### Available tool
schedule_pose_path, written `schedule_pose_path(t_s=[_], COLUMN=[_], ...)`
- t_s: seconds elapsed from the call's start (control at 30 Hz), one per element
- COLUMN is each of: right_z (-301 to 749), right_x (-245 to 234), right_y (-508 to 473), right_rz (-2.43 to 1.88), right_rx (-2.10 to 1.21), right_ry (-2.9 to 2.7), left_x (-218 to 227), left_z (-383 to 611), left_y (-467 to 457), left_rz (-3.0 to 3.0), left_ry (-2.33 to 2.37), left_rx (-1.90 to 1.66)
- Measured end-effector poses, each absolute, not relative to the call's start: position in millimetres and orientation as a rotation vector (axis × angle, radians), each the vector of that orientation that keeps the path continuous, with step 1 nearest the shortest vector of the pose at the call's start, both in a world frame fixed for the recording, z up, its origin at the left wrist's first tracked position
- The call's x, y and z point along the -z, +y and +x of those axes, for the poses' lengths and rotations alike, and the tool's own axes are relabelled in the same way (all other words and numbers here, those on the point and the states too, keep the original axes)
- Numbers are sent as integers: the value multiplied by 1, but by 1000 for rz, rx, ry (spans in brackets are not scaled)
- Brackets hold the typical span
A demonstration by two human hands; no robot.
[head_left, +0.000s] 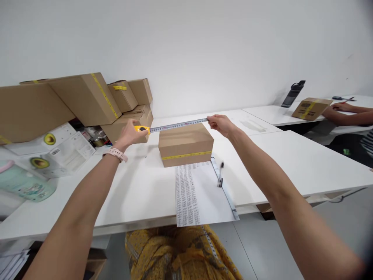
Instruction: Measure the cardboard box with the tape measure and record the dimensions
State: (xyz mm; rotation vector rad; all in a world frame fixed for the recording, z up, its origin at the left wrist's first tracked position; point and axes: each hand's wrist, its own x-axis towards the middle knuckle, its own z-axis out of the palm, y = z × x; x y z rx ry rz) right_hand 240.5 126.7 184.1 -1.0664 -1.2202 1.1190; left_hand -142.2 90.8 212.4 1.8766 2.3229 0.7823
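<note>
My left hand (pixel 130 133) is closed around the yellow case of a tape measure (pixel 142 129). From the case the metal blade (pixel 180 125) runs out to the right, just above the back of a brown cardboard box (pixel 186 144). My right hand (pixel 219 123) pinches the blade's free end beyond the box's back right corner. Yellow tape runs along the box's front side. Whether the blade touches the box I cannot tell. A printed sheet (pixel 186 194) covered in handwriting lies in front of the box, with a pen (pixel 220 177) on its right side.
Stacked cardboard boxes (pixel 84 95) stand at the left by the wall. Nearer are white cartons with avocado pictures (pixel 70 149) and a mint bottle (pixel 26 182). Far right, a person's hands (pixel 344 107) are beside another box (pixel 310 109) and a dark bottle (pixel 293 94).
</note>
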Motion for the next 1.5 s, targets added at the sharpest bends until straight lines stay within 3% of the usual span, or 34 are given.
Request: schedule_pose_path(t_s=[0.4,0.93,1.5], right_z=[264,240,242], right_x=[-119,-118,-125], right_y=[167,166,166], right_rz=[-1395,-1595,-1688], right_rx=[-1090,-993,-980], right_ry=[-1184,-1384,-1450], left_x=[-196,-193,-219], left_z=[-197,-129,-128], left_y=[96,133,145], left_rz=[1772,1955,1908], left_ry=[2449,2199,2091], left_rx=[-563,-533,-230])
